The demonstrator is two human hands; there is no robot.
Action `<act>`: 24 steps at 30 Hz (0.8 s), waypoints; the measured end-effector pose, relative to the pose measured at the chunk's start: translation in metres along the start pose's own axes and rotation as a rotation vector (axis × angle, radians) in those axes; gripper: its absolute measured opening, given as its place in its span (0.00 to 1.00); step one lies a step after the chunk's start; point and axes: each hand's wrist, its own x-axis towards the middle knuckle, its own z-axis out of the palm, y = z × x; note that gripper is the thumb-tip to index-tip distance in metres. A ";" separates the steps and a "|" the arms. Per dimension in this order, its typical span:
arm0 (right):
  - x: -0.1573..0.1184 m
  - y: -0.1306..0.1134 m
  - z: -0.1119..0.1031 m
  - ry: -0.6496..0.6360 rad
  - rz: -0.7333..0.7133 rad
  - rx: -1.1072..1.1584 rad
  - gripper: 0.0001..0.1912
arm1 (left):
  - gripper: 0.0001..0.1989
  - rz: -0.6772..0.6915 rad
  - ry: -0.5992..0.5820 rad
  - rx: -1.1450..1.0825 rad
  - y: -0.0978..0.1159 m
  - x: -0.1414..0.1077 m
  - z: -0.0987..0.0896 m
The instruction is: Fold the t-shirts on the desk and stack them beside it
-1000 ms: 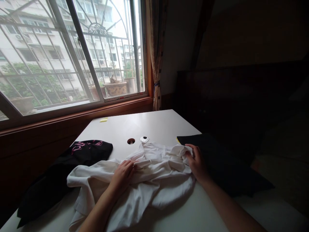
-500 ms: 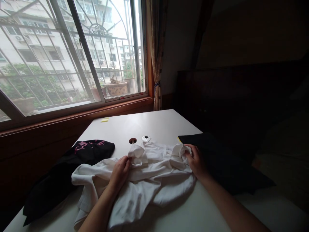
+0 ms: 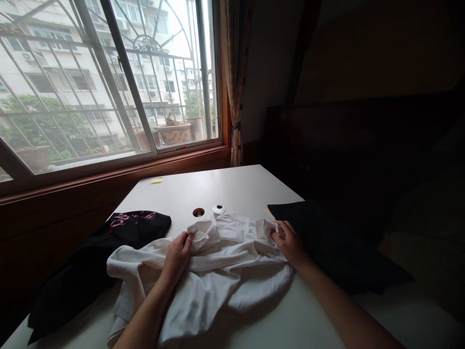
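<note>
The left hand pinches the white garment's bunched edge toward ten o'clock; the right hand pinches its edge toward two o'clock, the loose cloth spreading between and toward six o'clock on the table.

No word, brand or number legible. Pink script-like marks on the black garment, left side of desk, too warped by folds to make out; small red marks along the lower window frame (print, possibly), too tiny to read.
</note>
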 end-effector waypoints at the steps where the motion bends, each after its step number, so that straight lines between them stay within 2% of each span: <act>1: 0.000 0.000 0.000 -0.005 -0.005 -0.002 0.11 | 0.17 0.001 -0.001 -0.001 0.000 0.000 0.000; 9: 0.002 0.004 0.002 0.003 -0.038 -0.041 0.11 | 0.17 0.004 0.006 -0.005 -0.002 -0.001 0.002; 15: 0.004 0.011 0.007 0.057 0.032 -0.115 0.14 | 0.16 0.007 0.016 -0.002 -0.003 -0.002 0.002; 21: 0.000 0.013 0.009 -0.008 0.035 -0.173 0.18 | 0.14 0.020 0.042 -0.016 -0.009 -0.007 0.006; 24: 0.000 0.014 0.006 -0.026 0.102 -0.125 0.16 | 0.14 0.043 0.058 -0.028 -0.010 -0.011 0.006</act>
